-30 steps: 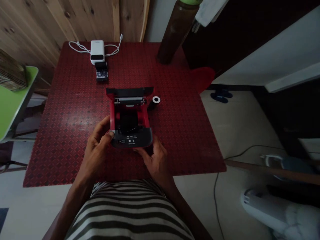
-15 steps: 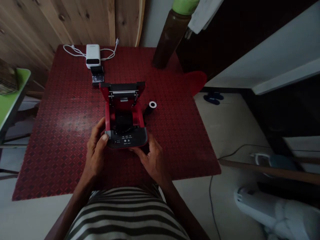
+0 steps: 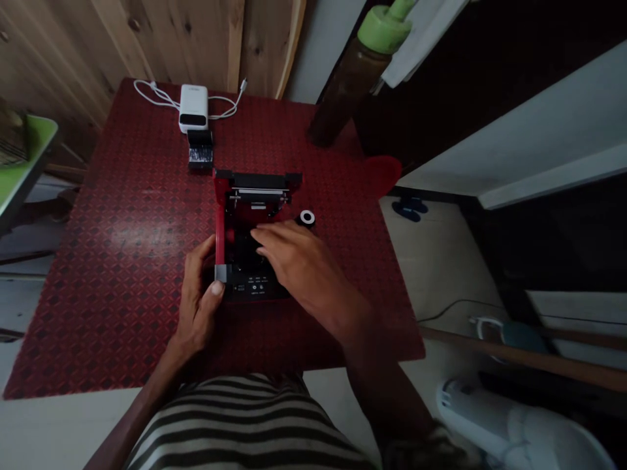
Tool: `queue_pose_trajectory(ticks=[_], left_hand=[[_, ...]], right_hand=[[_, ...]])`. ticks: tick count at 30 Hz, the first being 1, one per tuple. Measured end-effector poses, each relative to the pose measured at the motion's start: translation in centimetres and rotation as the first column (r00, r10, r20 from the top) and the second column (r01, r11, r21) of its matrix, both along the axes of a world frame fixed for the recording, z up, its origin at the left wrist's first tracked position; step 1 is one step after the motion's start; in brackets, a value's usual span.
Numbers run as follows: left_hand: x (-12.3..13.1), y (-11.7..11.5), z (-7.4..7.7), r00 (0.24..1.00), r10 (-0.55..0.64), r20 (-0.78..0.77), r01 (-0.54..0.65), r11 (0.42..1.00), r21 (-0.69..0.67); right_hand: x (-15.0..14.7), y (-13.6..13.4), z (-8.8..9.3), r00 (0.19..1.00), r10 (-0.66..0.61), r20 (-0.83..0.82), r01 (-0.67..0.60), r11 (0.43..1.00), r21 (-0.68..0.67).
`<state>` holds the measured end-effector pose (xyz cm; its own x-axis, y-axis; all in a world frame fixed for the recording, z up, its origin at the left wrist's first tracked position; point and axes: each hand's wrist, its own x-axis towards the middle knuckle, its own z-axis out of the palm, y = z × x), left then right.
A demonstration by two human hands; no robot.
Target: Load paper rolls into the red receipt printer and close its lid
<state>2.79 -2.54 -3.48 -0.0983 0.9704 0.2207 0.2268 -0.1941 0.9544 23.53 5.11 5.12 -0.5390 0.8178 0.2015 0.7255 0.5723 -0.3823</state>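
A red and black printer point(image 3: 220, 225) with its lid raised sits near the middle of the table. Inside its bay is a dark roll-like part, hard to make out. My left hand point(image 3: 198, 294) grips the printer's front left corner, thumb on the grey edge and fingers along the side. Over the open bay reaches my right hand point(image 3: 298, 261), fingers stretched out with a small gap to the thumb, fingertips at the dark part; whether they touch it I cannot tell. A black roll with a white core end point(image 3: 307, 217) lies just beyond that hand.
The red patterned table point(image 3: 142, 313) carries a white power bank point(image 3: 194, 108) with a white cable, a black strip with pale markings point(image 3: 200, 154) and a tall brown bottle with a green cap point(image 3: 345, 85). A red chair point(image 3: 383, 176) stands beyond the right edge.
My right hand has left the printer's front right corner and moved up and left over the open bay. My left hand keeps its hold. The view has shifted slightly.
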Motion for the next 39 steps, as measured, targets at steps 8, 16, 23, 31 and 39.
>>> queue_pose_trajectory(ticks=[8, 16, 23, 31, 39], left_hand=[[-0.3, 0.0, -0.7, 0.999, -0.034, -0.010, 0.034, 0.999, 0.024], [-0.1, 0.1, -0.6, 1.000, -0.024, -0.006, 0.024, 0.999, 0.033], [-0.1, 0.1, 0.0, 1.000, 0.002, -0.029, -0.002, 1.000, -0.004], [0.2, 0.2, 0.3, 0.996, 0.068, -0.064, -0.071, 0.997, -0.039], [0.1, 0.5, 0.3, 0.994, 0.066, -0.090, -0.067, 0.998, -0.011]], right_hand=[[-4.1, 3.3, -0.9, 0.951, 0.076, 0.298, -0.048, 0.994, -0.100], [-4.3, 3.1, -0.1, 0.958, 0.024, 0.287, -0.004, 0.998, -0.071], [0.0, -1.1, 3.3, 0.992, -0.082, -0.092, 0.087, 0.995, 0.048], [8.3, -5.5, -4.1, 0.576, -0.577, -0.579, 0.486, 0.811, -0.325], [6.9, -6.4, -10.5, 0.650, -0.542, -0.533, 0.359, 0.837, -0.413]])
